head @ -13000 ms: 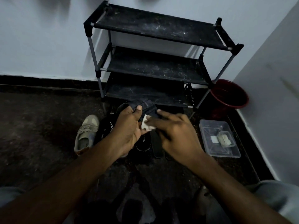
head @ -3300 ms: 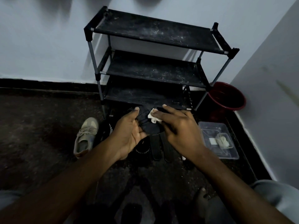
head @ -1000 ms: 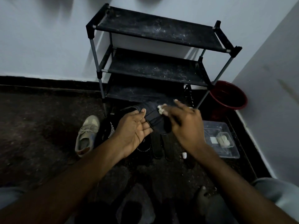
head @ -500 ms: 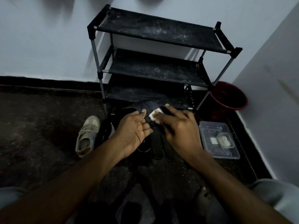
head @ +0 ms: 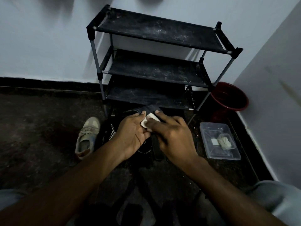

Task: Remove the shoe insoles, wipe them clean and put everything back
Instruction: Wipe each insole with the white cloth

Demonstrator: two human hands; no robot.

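Insole [head: 148,108] first: it lies across my left hand [head: 132,136], which grips it from below with the thumb laid on top near the far end. Its long axis runs away from me, toward the bottom shelf of the shoe rack [head: 156,30]. Only the rounded far tip shows past my fingers; the near end is hidden under both hands.

My right hand [head: 173,137] comes in from the right and pinches a small white wipe [head: 149,121], pressing it flat on the insole's upper face just beside my left thumb. So the wipe sits near the far tip, and most of the length lies back toward me, beneath my right palm. The next stroke, I judge, should run along that long axis, drawn toward my body, with the left hand holding firm so the soft piece does not fold. The right hand is the one placed for it; the left has no free fingers.

On the floor below stands a black shoe [head: 108,132], and left of it a beige sneaker [head: 88,137]. Dark long strips under my hands may be other insoles, but it is too dim to tell. A clear tub [head: 211,128] holding pale pieces sits to my right, near a red bucket [head: 229,97].
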